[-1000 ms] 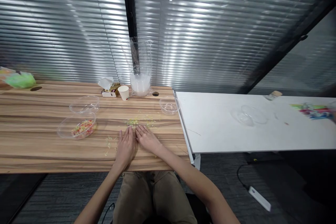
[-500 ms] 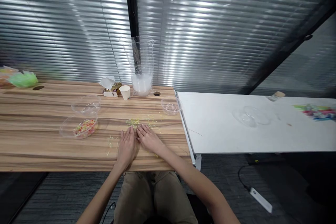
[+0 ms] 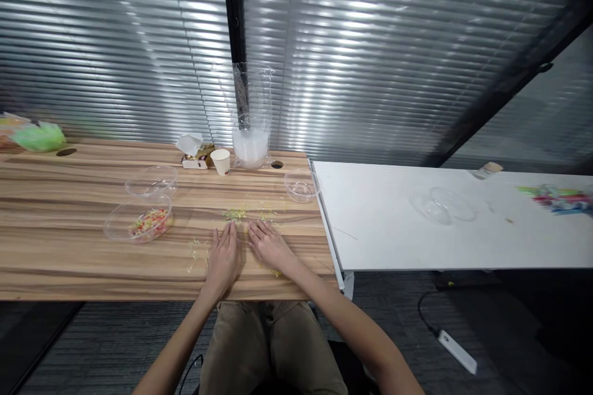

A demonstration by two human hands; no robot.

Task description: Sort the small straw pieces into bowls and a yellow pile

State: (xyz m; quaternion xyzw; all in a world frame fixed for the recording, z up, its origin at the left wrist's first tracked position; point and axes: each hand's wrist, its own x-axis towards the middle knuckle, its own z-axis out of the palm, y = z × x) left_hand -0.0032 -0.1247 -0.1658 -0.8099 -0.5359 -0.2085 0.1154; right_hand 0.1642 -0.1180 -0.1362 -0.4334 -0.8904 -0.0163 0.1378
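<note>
Scraps (image 3: 236,215) of yellow-green lie strewn crosswise on the wooden table (image 3: 60,253) just beyond our flat left hand (image 3: 225,256) and right hand (image 3: 269,247), which we hold slightly apart, the thickest clump (image 3: 235,214) nearer the left.

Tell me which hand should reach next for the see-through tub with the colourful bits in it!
Probably the left hand: it lies nearer the clear plastic tub of colourful bits. The right hand is farther away, on the left hand's other side.
</note>
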